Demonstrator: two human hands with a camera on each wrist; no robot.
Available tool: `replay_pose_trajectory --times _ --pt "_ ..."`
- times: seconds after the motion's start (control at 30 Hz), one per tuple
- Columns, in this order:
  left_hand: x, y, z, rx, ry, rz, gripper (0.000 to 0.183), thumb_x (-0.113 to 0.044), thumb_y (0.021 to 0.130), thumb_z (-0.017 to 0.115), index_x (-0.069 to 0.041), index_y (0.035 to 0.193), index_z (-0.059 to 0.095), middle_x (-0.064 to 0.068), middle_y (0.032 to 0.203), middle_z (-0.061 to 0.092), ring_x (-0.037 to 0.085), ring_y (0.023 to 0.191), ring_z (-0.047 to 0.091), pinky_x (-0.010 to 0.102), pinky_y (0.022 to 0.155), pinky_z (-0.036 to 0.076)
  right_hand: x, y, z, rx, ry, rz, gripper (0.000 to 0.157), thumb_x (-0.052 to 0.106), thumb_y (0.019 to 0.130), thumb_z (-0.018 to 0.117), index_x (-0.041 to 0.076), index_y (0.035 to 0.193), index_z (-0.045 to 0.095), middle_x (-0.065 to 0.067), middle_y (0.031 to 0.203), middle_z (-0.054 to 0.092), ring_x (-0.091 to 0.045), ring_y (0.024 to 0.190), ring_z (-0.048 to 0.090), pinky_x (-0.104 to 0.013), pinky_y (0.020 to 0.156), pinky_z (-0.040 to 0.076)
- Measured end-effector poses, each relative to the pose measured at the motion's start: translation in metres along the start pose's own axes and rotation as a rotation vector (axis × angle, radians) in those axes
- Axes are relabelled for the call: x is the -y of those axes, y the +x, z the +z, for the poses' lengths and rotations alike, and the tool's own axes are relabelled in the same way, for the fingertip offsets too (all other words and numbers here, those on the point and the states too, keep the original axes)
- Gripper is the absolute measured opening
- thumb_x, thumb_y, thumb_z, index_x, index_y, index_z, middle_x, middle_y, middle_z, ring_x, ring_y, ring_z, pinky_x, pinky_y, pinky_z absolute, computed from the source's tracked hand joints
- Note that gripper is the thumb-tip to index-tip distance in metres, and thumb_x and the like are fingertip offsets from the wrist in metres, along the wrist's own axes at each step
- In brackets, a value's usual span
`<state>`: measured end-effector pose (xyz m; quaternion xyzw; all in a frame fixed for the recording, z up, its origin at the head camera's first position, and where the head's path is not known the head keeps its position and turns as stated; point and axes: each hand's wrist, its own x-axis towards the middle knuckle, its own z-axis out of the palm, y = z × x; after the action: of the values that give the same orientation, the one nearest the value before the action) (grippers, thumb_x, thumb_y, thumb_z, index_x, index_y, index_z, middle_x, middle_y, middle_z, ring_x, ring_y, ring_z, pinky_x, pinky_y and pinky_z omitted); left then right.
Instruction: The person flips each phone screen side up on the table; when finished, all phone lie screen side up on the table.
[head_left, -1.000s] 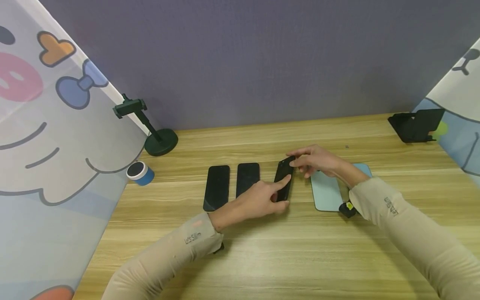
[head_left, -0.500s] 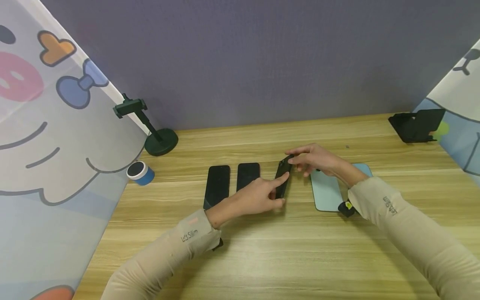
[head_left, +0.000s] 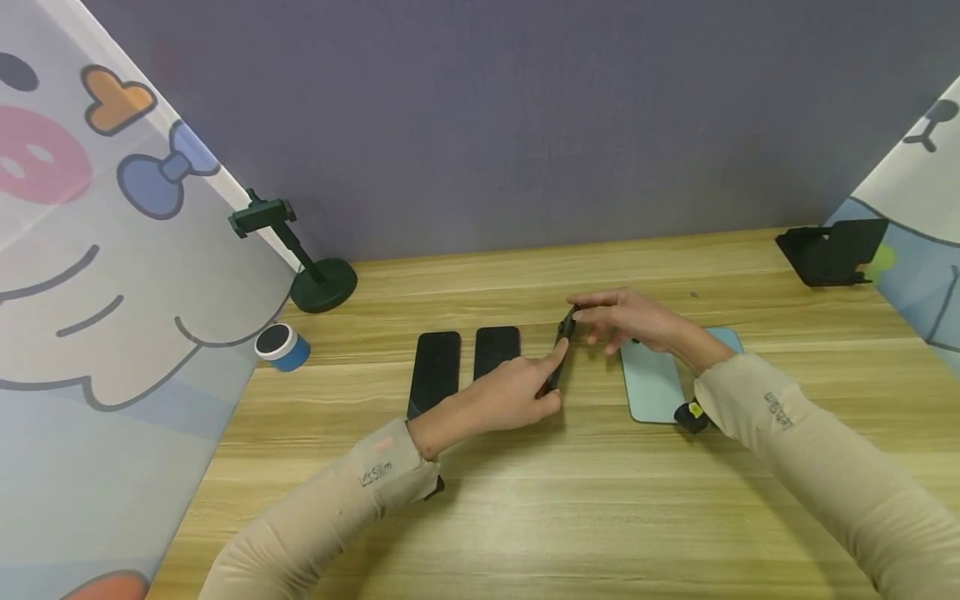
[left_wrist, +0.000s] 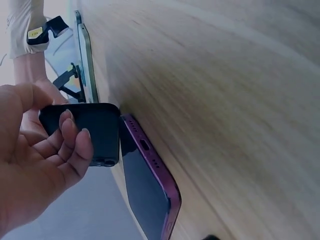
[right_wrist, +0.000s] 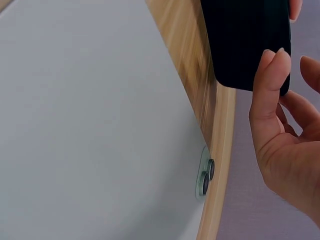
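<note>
A black smartphone (head_left: 566,327) stands tipped up on its long edge, almost edge-on in the head view. My left hand (head_left: 517,387) grips its near end, index finger along the upper edge and thumb low at the bottom. At the far end, my right hand (head_left: 626,318) holds the top corner between its fingers. The dark flat face of this smartphone (right_wrist: 247,40) fills the upper part of the right wrist view. Just left of it lies a dark-screened phone with a purple-pink frame (left_wrist: 155,177), partly covered by my left hand in the head view.
Another black-screened phone (head_left: 435,371) lies further left. Under my right forearm are a mint phone (head_left: 651,385) and a light-blue one (head_left: 724,337). A dark green phone stand (head_left: 322,286), a blue-and-white jar (head_left: 282,347) and a black folding stand (head_left: 834,252) are around the back and sides.
The smartphone between my hands has tilted from showing its black back with the camera to nearly upright on edge, turning leftward. Both hands shifted slightly left with it.
</note>
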<state>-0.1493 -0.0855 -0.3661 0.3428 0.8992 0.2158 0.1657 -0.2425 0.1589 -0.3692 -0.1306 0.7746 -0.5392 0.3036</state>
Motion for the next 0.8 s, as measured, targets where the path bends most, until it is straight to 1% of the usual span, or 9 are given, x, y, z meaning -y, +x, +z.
replay_pose_trajectory --times 0.1,0.17,0.23,0.27,0.43,0.53,0.6,0.73,0.8 --pt "-0.001 -0.001 -0.001 -0.038 0.013 -0.038 0.070 -0.018 0.103 0.049 -0.004 0.161 0.012 -0.006 0.051 0.044 0.004 0.035 0.029 0.016 0.038 0.027 0.001 0.001 0.001 0.007 0.000 -0.005 0.063 0.033 0.103 0.058 0.012 0.157 0.035 -0.016 0.106 0.069 -0.022 0.085 0.069 -0.036 0.064 0.059" --pt "-0.001 -0.002 -0.001 -0.063 0.005 -0.065 0.069 -0.016 0.103 0.048 -0.004 0.161 0.014 -0.004 0.053 0.046 0.005 0.036 0.032 0.016 0.038 0.029 0.001 0.000 0.001 0.011 0.014 -0.011 0.063 0.032 0.103 0.057 0.012 0.158 0.033 -0.020 0.125 0.062 -0.021 0.086 0.069 -0.034 0.063 0.059" --pt "0.001 -0.004 -0.002 -0.085 -0.026 -0.091 0.067 -0.016 0.103 0.048 -0.005 0.161 0.015 -0.003 0.054 0.048 0.006 0.036 0.034 0.017 0.038 0.030 0.000 -0.001 0.000 0.014 0.022 -0.014 0.064 0.031 0.104 0.056 0.012 0.159 0.030 -0.022 0.140 0.052 -0.020 0.088 0.069 -0.034 0.063 0.059" --pt "0.002 -0.004 -0.002 -0.097 -0.051 -0.099 0.066 -0.016 0.104 0.048 -0.007 0.161 0.016 -0.002 0.054 0.049 0.006 0.036 0.035 0.018 0.038 0.031 -0.001 -0.002 0.000 0.017 0.027 -0.014 0.065 0.030 0.104 0.056 0.011 0.159 0.029 -0.023 0.144 0.048 -0.019 0.088 0.069 -0.033 0.062 0.059" --pt "0.011 -0.007 0.001 -0.169 -0.193 -0.110 0.062 -0.016 0.105 0.047 -0.009 0.160 0.020 -0.002 0.050 0.048 0.008 0.034 0.032 0.019 0.037 0.030 -0.006 -0.010 -0.004 0.021 0.031 0.012 0.065 0.027 0.105 0.053 0.008 0.160 0.024 -0.026 0.151 0.042 -0.017 0.087 0.070 -0.033 0.062 0.059" --pt "0.015 -0.006 0.005 -0.227 -0.283 -0.120 0.060 -0.015 0.105 0.047 -0.008 0.160 0.023 -0.002 0.053 0.047 0.008 0.035 0.031 0.019 0.038 0.029 -0.006 -0.015 -0.003 0.031 0.008 0.055 0.066 0.026 0.106 0.051 0.007 0.161 0.021 -0.027 0.152 0.042 -0.018 0.086 0.071 -0.034 0.063 0.059" --pt "0.016 -0.006 0.007 -0.264 -0.342 -0.135 0.059 -0.015 0.105 0.047 -0.009 0.159 0.025 0.001 0.053 0.048 0.008 0.036 0.029 0.019 0.039 0.028 -0.005 -0.018 -0.001 0.044 -0.011 0.079 0.068 0.027 0.105 0.051 0.005 0.161 0.018 -0.028 0.151 0.044 -0.020 0.087 0.072 -0.035 0.065 0.060" --pt "0.019 -0.003 0.012 -0.314 -0.443 -0.179 0.056 -0.017 0.105 0.047 -0.012 0.158 0.029 0.010 0.064 0.061 0.008 0.037 0.027 0.021 0.040 0.027 -0.006 -0.018 0.004 0.062 -0.012 0.121 0.074 0.028 0.104 0.053 0.004 0.161 0.012 -0.028 0.149 0.045 -0.022 0.088 0.072 -0.034 0.065 0.060" --pt "0.020 -0.002 0.014 -0.326 -0.494 -0.199 0.055 -0.019 0.105 0.047 -0.013 0.158 0.031 0.014 0.073 0.068 0.010 0.040 0.033 0.022 0.042 0.029 -0.008 -0.017 0.007 0.065 0.007 0.135 0.077 0.029 0.104 0.054 0.005 0.162 0.009 -0.029 0.149 0.045 -0.020 0.088 0.072 -0.034 0.065 0.060"
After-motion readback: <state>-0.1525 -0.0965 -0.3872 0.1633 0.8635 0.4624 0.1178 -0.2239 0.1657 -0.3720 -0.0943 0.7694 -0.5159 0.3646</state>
